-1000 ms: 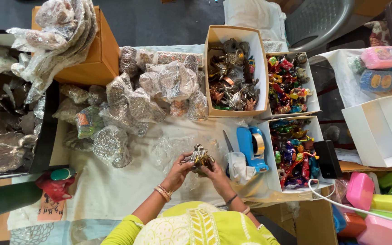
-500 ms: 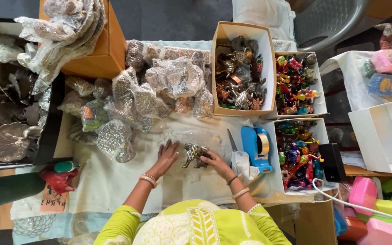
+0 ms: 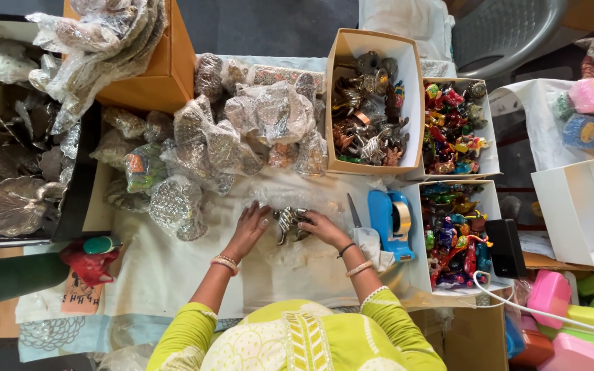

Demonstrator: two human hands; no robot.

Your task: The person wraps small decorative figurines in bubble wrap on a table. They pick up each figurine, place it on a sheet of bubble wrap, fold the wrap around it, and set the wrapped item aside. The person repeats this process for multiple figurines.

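The left hand [image 3: 250, 223] is lying flat with fingers spread on a clear bag [image 3: 290, 240] on the white cloth [image 3: 173, 268], just left of a small metal figurine [image 3: 289, 221]. The right hand [image 3: 323, 228] is curling its fingers around the figurine's right side, gripping it at the middle of the table's near edge. A blue tape dispenser [image 3: 388, 214] is sitting just right of that hand, and wrapped metal pieces [image 3: 228, 137] are lying piled beyond.

Blue tape dispenser [image 3: 390, 218], black phone [image 3: 505, 247], boxes of colourful figurines [image 3: 454, 128], wrapped items pile [image 3: 242, 130], orange box [image 3: 163, 65], grey chair [image 3: 510, 31].
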